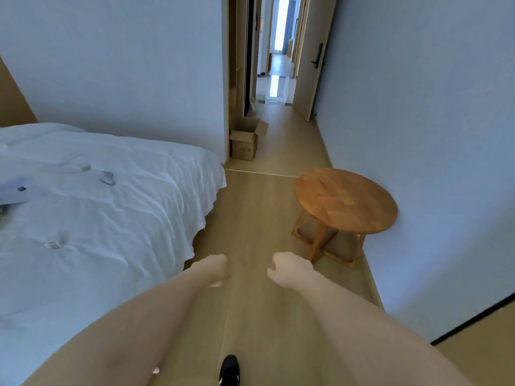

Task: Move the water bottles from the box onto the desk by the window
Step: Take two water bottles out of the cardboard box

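Your left hand (pixel 214 270) and right hand (pixel 289 270) are out in front over the wood floor (pixel 259 218), both with fingers curled under, clenched, holding nothing. The cardboard box (pixel 245 140) sits open on the floor far ahead, against the wall corner by the doorway; can't tell what's inside. Bed (pixel 97 204) along your left, round wooden table (pixel 345 200) against the right wall. Dark shoe (pixel 229 369) at bottom edge.

No text can be read anywhere; the cardboard box (pixel 245 140), upper middle of the frame, bears a dark mark too blurred to make out.
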Demonstrator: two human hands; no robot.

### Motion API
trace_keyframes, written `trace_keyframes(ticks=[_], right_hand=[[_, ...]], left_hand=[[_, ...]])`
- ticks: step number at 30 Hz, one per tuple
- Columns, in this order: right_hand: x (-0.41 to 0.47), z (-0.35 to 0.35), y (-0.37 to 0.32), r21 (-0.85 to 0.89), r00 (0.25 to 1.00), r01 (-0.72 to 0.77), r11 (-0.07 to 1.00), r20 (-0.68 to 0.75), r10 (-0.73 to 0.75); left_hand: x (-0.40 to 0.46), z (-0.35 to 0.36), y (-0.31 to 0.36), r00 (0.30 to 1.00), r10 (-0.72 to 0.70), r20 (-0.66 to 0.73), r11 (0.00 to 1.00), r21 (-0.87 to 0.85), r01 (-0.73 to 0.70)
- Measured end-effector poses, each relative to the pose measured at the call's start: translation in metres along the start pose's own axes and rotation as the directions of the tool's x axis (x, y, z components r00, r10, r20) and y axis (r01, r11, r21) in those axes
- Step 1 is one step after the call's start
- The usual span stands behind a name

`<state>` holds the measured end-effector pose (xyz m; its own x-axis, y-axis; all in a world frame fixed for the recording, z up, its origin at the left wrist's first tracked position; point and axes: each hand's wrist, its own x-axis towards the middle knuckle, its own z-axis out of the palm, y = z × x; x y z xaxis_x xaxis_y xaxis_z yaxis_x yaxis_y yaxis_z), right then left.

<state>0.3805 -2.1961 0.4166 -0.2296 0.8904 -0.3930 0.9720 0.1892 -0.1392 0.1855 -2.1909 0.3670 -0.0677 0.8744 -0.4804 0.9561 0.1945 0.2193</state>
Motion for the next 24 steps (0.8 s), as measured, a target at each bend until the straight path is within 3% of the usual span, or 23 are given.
trace_keyframes(ticks=[7, 16, 24], right_hand=[[0.152, -0.080, 0.004, 0.022, 0.997, -0.051, 0.998, -0.062, 0.052], [0.302, -0.149, 0.018, 0.023, 0.995, -0.067, 0.997, -0.076, 0.068], [0.471, -0.208, 0.039, 0.004, 0.999, -0.013, 1.000, -0.041, 0.013]], left_hand=[[0.167, -0.093, -0.005, 1.000, 0.011, -0.018, 1.000, 0.008, -0.011], [0.316, -0.178, 0.035, 0.992, 0.124, -0.016, 0.992, 0.013, -0.124], [0.475, -0.242, 0.050, 0.998, 0.046, -0.034, 0.999, 0.021, -0.045]])
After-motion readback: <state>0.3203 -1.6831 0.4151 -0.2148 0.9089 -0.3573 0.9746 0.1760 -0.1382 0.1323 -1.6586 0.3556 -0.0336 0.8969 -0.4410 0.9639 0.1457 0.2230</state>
